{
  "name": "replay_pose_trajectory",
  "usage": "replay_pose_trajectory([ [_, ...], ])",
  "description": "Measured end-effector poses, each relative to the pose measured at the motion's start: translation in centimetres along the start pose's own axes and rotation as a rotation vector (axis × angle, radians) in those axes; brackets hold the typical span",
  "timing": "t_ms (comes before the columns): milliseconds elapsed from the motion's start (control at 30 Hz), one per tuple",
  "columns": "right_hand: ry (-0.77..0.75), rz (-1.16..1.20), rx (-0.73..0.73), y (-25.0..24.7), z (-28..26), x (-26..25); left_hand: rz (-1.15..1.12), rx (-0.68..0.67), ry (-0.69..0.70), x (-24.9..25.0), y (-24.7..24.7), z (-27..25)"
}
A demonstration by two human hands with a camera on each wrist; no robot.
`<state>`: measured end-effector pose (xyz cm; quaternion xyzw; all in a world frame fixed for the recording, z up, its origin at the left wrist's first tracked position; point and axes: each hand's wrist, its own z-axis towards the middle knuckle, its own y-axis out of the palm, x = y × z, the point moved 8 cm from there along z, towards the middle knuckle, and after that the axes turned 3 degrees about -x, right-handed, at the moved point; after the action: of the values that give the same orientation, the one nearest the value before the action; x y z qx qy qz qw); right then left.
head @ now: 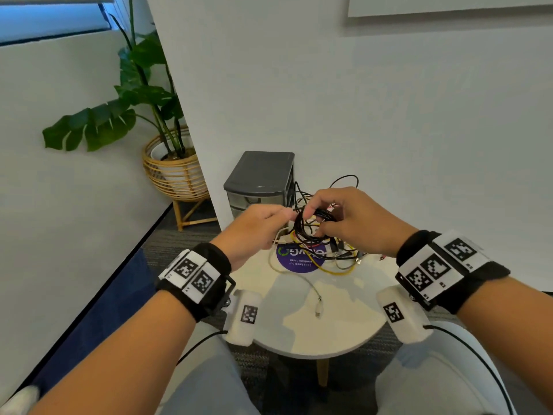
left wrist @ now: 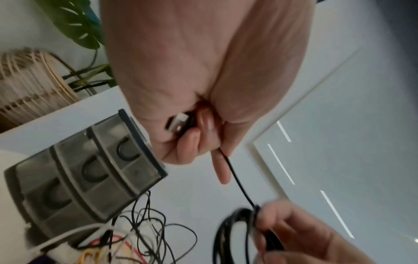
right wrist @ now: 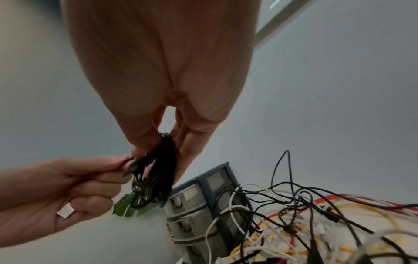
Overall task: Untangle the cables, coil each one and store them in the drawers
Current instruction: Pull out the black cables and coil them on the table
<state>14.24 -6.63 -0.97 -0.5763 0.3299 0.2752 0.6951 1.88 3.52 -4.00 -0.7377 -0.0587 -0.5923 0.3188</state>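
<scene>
Currently the right hand [head: 356, 223] is pinching the coiled black cable [head: 311, 227] above the worktop [head: 329, 333], its loops hanging downward. The left hand [head: 257, 232] is gripping the cable's free end, running short and taut leftward from the coil. The drawer unit [head: 260, 181] is standing just behind, nearer the left hand.

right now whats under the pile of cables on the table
A purple round sticker on the white table shows under the cable pile. The cables and the hands cover part of it.
</scene>
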Motion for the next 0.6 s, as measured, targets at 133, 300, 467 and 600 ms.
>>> replay_pose_trajectory([
  [133,0.030,0.138,-0.003,-0.2,-1.1,1.0,-0.058,0.123,0.015,-0.3,-3.3,-0.3],
  [300,0.114,0.351,0.057,-0.7,-1.7,2.1,0.094,0.083,-0.001,-0.9,-3.1,-1.0],
  [467,0.125,0.363,0.083,-1.3,-1.7,1.7,0.230,-0.179,0.048,0.4,0.0,-2.0],
  [600,0.110,0.397,0.109,-1.7,-1.7,1.0,-0.342,-0.070,0.096,2.7,-0.6,-2.2],
])
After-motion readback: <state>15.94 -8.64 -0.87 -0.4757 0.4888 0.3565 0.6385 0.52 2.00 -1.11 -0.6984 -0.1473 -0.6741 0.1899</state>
